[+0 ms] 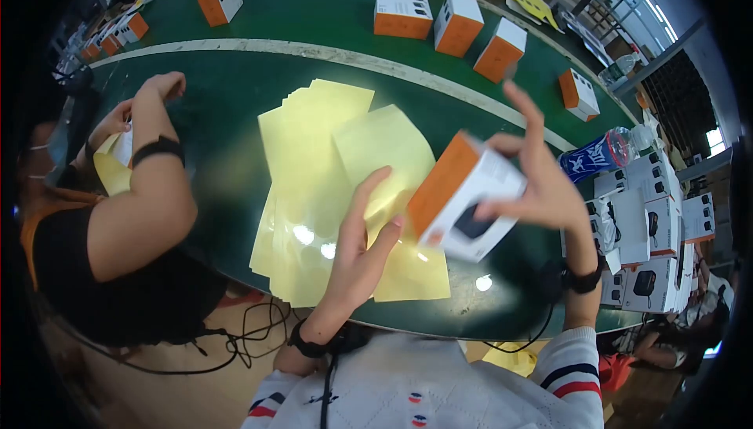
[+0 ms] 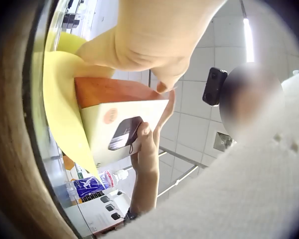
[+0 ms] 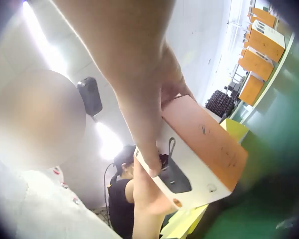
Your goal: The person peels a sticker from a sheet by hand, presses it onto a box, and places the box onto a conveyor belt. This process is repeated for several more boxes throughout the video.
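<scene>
My right hand (image 1: 549, 186) grips a white and orange box (image 1: 471, 198) printed with a dark device, its thumb on the printed face. The box is tilted above a yellow sheet (image 1: 384, 143), and one finger points away from it. To the left of the box, my left hand (image 1: 357, 252) has its thumb and forefinger spread over the yellow sheets, with the fingertips near the box's orange side. In the left wrist view the yellow sheet (image 2: 65, 107) curves up beside the box (image 2: 109, 124). A stack of yellow sheets (image 1: 302, 154) lies under and beyond my left hand.
Several similar boxes (image 1: 459, 21) stand on the green belt beyond the pale rail (image 1: 353, 56). At right are a blue-labelled bottle (image 1: 600, 154) and stacked white boxes (image 1: 655, 217). Another person's arm (image 1: 161, 162) reaches over the table at left, near a yellow sheet.
</scene>
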Demonstrator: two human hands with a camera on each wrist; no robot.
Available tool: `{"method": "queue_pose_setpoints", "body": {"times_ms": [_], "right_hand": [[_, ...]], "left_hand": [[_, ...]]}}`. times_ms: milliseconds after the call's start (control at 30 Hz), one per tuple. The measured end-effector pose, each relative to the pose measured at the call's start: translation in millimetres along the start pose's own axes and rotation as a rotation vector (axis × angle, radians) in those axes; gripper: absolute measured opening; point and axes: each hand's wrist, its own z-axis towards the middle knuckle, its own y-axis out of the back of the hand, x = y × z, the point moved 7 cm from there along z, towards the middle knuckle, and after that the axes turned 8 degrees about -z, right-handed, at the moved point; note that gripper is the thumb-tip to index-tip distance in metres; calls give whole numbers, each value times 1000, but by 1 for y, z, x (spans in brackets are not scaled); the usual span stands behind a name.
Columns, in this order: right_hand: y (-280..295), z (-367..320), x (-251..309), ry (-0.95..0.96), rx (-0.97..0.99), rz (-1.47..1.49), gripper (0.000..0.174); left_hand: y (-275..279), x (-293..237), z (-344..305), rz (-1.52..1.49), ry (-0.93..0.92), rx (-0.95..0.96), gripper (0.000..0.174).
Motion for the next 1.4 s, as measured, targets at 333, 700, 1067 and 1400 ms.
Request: {"method": "queue_pose_setpoints", "body": {"times_ms": [333, 700, 1067, 1400], "right_hand": [[136, 51, -160, -368, -604, -1252, 93], [104, 189, -247, -424, -651, -830, 96], [98, 59, -101, 53, -485, -29, 64], [-1, -30, 58, 276, 39, 239, 59]], "left_hand": [[1, 5, -2, 53, 42, 110, 36], [9, 8, -4, -40, 142, 15, 36], [15, 10, -1, 67, -24, -98, 48], [-45, -35, -22, -108, -266, 220, 94]]}}
